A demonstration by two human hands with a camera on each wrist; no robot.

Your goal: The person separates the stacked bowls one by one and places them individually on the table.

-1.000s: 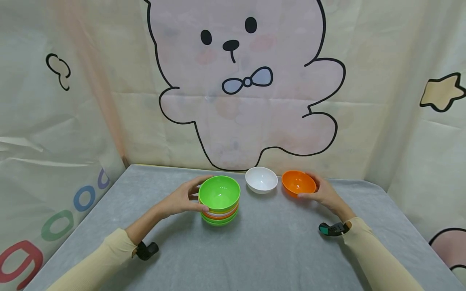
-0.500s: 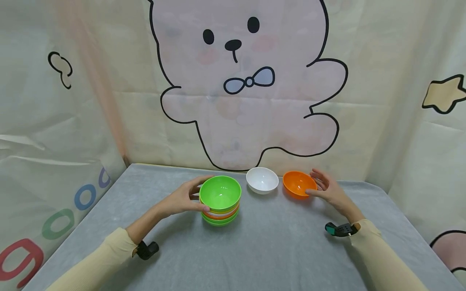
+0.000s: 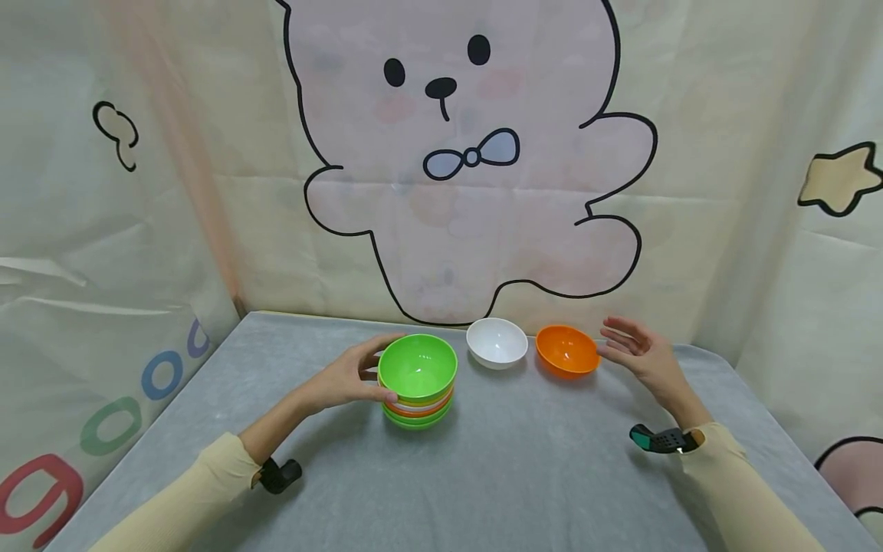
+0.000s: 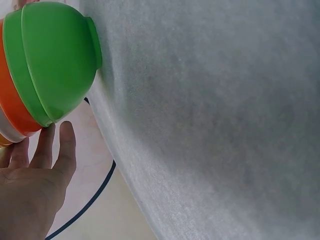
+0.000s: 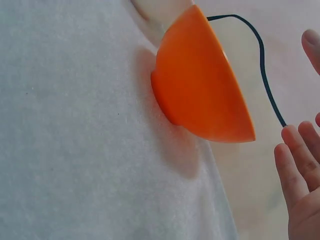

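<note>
A stack of nested bowls (image 3: 418,369) stands on the table, with a bright green bowl on top and yellow, white, orange and green rims below. My left hand (image 3: 352,376) holds the stack from its left side, thumb at the near side and fingers round the back. In the left wrist view, fingertips (image 4: 46,142) touch the stack's rims. To the right sits a single orange bowl (image 3: 567,353), upright. My right hand (image 3: 645,360) hovers just right of it, fingers spread and apart from the bowl; the right wrist view shows a gap between them.
A white bowl (image 3: 497,343) stands between the stack and the orange bowl, near the back edge. Grey cloth covers the table (image 3: 510,468). Behind hangs a printed curtain (image 3: 441,253) with a cartoon bear. Each wrist wears a dark strapped device.
My right hand has let go of the orange bowl and moved off to the right, fingers opening. The orange bowl stays in place. My left hand keeps its hold on the stack.
</note>
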